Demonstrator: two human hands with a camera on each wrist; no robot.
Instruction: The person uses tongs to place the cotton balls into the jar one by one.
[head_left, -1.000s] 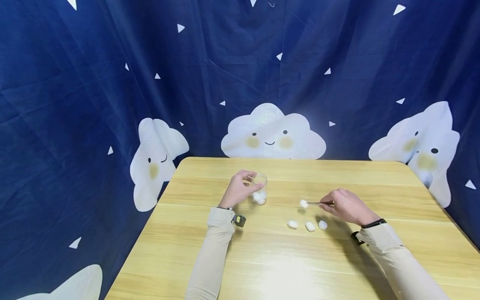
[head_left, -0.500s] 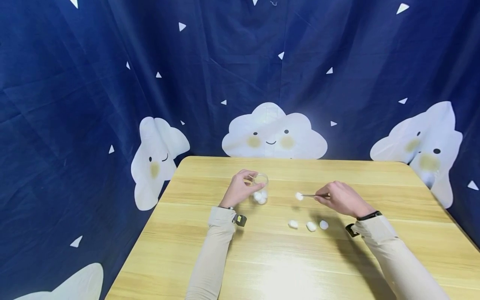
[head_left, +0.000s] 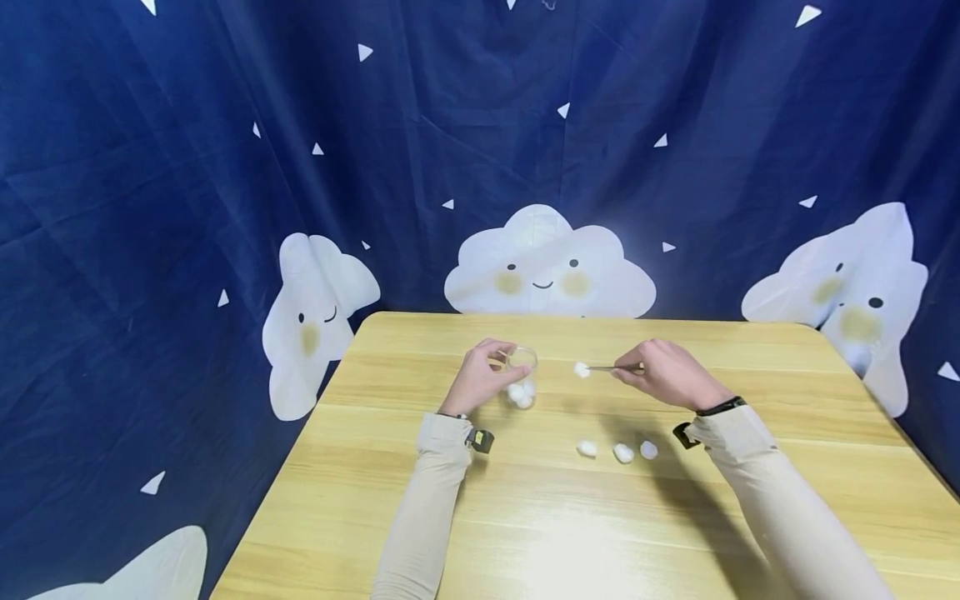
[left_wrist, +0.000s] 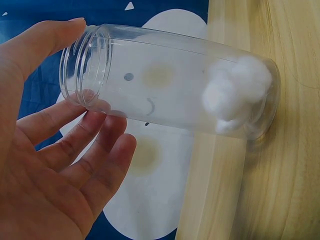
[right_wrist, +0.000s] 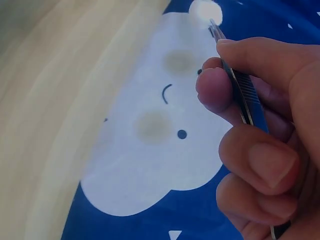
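Note:
In the head view my left hand [head_left: 480, 379] holds a clear plastic jar [left_wrist: 155, 77] by its threaded neck, thumb on one side and fingers on the other. The jar stands upright on the table, and several white cotton balls [left_wrist: 235, 92] lie at its bottom. My right hand [head_left: 667, 372] pinches metal tweezers [right_wrist: 245, 95] between thumb and fingers. A single cotton ball [head_left: 582, 369] is caught in the tweezer tips, raised above the table to the right of the jar mouth.
Three loose cotton balls [head_left: 623, 452] lie in a row on the wooden table [head_left: 420, 517], nearer to me than the jar. A dark blue curtain [head_left: 405, 150] with white clouds hangs behind the table's far edge.
My right hand has moved left and away from me, bringing the tweezers and cotton ball up closer to the jar. The left hand and jar have stayed in place.

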